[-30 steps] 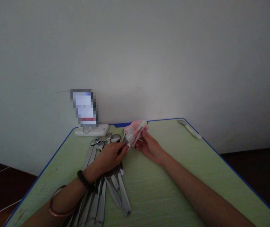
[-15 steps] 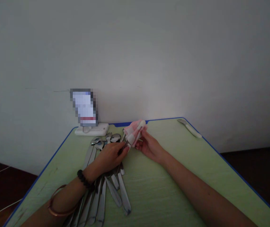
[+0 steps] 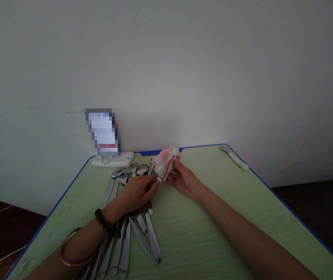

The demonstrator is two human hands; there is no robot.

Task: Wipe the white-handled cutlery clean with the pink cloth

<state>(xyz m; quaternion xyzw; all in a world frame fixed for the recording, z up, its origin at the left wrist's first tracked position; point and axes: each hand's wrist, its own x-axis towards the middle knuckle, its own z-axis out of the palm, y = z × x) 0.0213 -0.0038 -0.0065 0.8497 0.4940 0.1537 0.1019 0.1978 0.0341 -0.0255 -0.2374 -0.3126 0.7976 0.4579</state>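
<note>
My left hand (image 3: 137, 192) pinches the metal end of a piece of cutlery (image 3: 174, 152) with a white handle, over the right side of a cutlery pile. Fingers cover the metal end, so whether it is a spoon, fork or knife does not show. A pink and white cloth (image 3: 162, 162) is wrapped around the handle, whose rounded white tip pokes out at the top. My right hand (image 3: 186, 182) closes on the cloth from the right. Beneath my left hand and forearm lie several metal spoons (image 3: 142, 169), a fork (image 3: 134, 168) and long flat handles (image 3: 154, 243).
Far off on the right edge of the green table (image 3: 201, 237) lies a white-handled utensil (image 3: 236, 159) with a metal head. At the back left, a phone with a blurred screen (image 3: 104, 132) leans above a white base (image 3: 124, 159). A plain wall (image 3: 184, 70) stands behind.
Almost nothing differs; both hands keep their hold on the cloth and cutlery. The whole view has shifted very slightly.
</note>
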